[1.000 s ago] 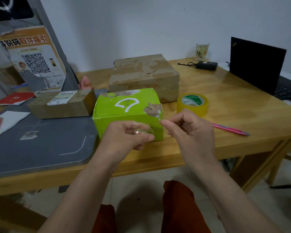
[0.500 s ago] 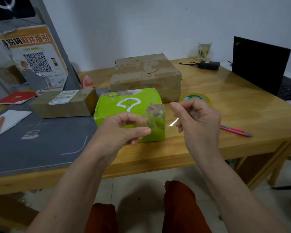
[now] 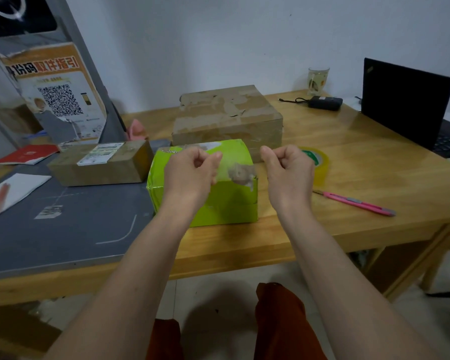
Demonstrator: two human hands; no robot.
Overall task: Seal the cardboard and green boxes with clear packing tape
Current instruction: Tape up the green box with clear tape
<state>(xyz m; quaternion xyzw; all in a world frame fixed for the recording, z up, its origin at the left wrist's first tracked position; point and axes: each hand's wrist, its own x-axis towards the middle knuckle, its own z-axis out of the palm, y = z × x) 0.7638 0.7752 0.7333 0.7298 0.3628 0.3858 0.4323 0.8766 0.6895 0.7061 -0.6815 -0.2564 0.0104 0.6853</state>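
Observation:
A green box (image 3: 224, 203) sits near the table's front edge, with torn patches on its top. My left hand (image 3: 192, 170) and my right hand (image 3: 286, 172) hover above its top, each pinching one end of a strip of clear tape (image 3: 240, 162) stretched between them; the strip is barely visible. Behind the green box stands a large cardboard box (image 3: 226, 120). A smaller cardboard box (image 3: 102, 165) with a label lies to the left. The roll of clear tape (image 3: 318, 162) rests right of the green box, partly hidden by my right hand.
A pink utility knife (image 3: 353, 202) lies on the wooden table (image 3: 374, 165) at right. A laptop (image 3: 405, 100), a black adapter (image 3: 324, 102) and a glass (image 3: 318, 79) stand at the back right. A grey mat (image 3: 63, 229) covers the left side.
Both hands have risen from in front of the green box to above its top and moved apart, pulling the clear strip out flat between them.

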